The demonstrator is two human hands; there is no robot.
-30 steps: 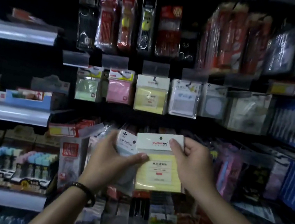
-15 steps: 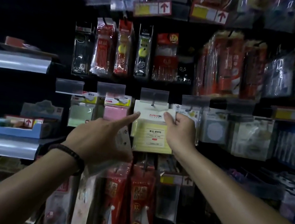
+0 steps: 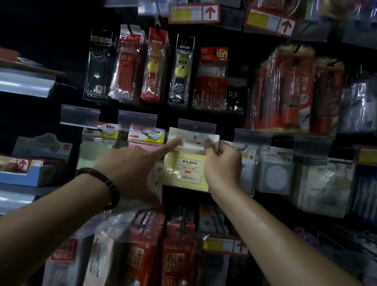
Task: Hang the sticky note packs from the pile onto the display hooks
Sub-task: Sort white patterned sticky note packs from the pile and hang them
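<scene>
A yellow sticky note pack [image 3: 188, 170] with a white header is held up against the display hook under the clear label holder [image 3: 196, 128]. My right hand [image 3: 222, 166] pinches the header's top right corner. My left hand [image 3: 127, 172] stretches its index finger onto the header's left side. Its other fingers curl around a second, clear-wrapped pack [image 3: 158, 172], which is mostly hidden behind the hand. The hook tip itself is hidden by the header.
Pink [image 3: 143, 145] and green [image 3: 95, 149] note packs hang to the left, white ones [image 3: 276, 180] to the right. Pen packs [image 3: 155, 67] hang above and red packs [image 3: 174, 265] below. Metal shelves [image 3: 10, 83] jut out on the left.
Both hands rose from the lower rack to the hook row, carrying the yellow pack up. The left index finger now touches the header, and the pack sits higher under the label holder.
</scene>
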